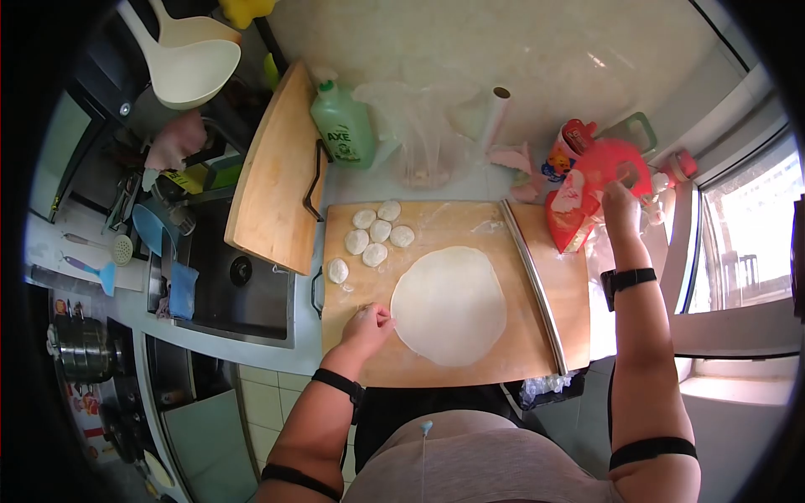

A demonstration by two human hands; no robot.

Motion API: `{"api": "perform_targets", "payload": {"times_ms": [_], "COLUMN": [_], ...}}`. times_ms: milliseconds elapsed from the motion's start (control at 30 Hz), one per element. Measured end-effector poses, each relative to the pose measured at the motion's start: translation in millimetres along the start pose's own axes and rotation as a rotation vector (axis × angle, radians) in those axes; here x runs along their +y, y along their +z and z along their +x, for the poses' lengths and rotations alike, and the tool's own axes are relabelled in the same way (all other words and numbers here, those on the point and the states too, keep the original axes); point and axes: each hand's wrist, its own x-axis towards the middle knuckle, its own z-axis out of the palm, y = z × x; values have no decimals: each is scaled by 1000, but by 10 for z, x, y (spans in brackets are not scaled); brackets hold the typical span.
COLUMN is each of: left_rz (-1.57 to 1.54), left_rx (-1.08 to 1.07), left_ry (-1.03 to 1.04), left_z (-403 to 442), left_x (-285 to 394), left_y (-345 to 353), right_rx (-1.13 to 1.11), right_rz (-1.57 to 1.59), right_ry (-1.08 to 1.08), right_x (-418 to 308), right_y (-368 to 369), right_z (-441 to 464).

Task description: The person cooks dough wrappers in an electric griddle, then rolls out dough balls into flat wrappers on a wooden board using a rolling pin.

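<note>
A thin, round dough sheet point(449, 306) lies flat on the floured wooden board point(369, 360). At its left edge is my left hand point(366, 329), with fingers curled and fingertips pinched at the dough's rim. My right hand point(620, 205) reaches to the upper right, at the mouth of a red plastic bag point(570, 220). The bag and the angle hide its fingertips, so what they hold is unclear. A metal rolling pin point(534, 285) rests at a slant on the board, right of the sheet. Several small dough balls point(379, 231) sit at the board's upper left.
An upright wooden board point(277, 176) with a black handle stands between the sink point(243, 306) and the work board. Behind are a green AXE bottle point(344, 126), a clear plastic bag point(423, 138), a roll point(495, 117) and a red container point(573, 142). A window point(750, 226) is at right.
</note>
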Motion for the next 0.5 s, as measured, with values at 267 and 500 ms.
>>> {"api": "perform_targets", "payload": {"times_ms": [267, 500], "left_rz": [5, -96], "left_rx": [42, 82], "left_ry": [-35, 46], "left_z": [20, -127], "left_x": [43, -140], "left_y": [53, 167], "right_rx": [-187, -370], "right_rz": [546, 756], "right_ry": [-153, -168], "right_x": [-1769, -2101], "right_y": [-420, -282], "right_z": [-815, -1432]}}
